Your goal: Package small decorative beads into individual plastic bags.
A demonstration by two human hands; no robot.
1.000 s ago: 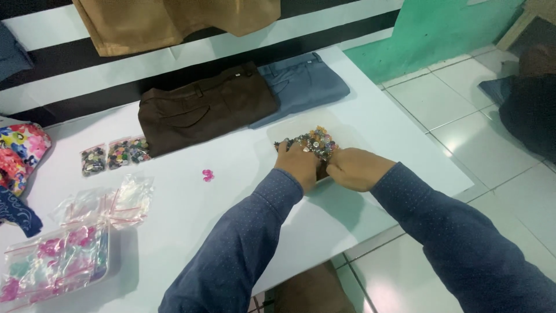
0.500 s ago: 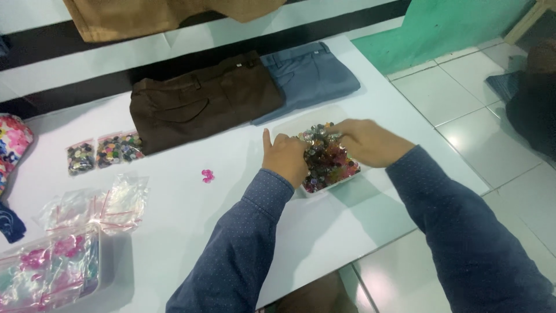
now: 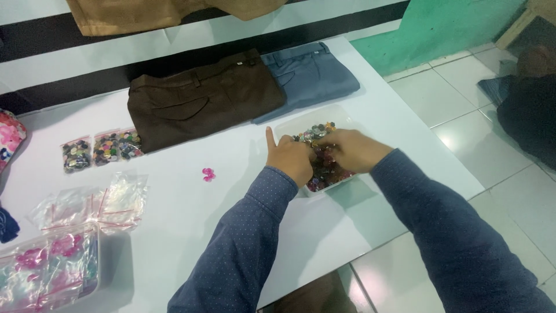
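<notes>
Hands: left hand (image 3: 291, 161), right hand (image 3: 353, 150) in button tray (image 3: 289, 128).

Two small clear bags of mixed coloured buttons (image 3: 99, 150) side by side at the desk's (image 3: 197, 214) left, beside empty clear zip bags with red seal strips (image 3: 92, 202); clear plastic box with pink pieces (image 3: 46, 272) at the near-left corner.

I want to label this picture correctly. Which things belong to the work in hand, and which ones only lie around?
In hand:
left hand
right hand
clear tray
mixed buttons

Lying about:
brown trousers
blue-grey trousers
two small button bags
pink piece
empty clear bags
</notes>
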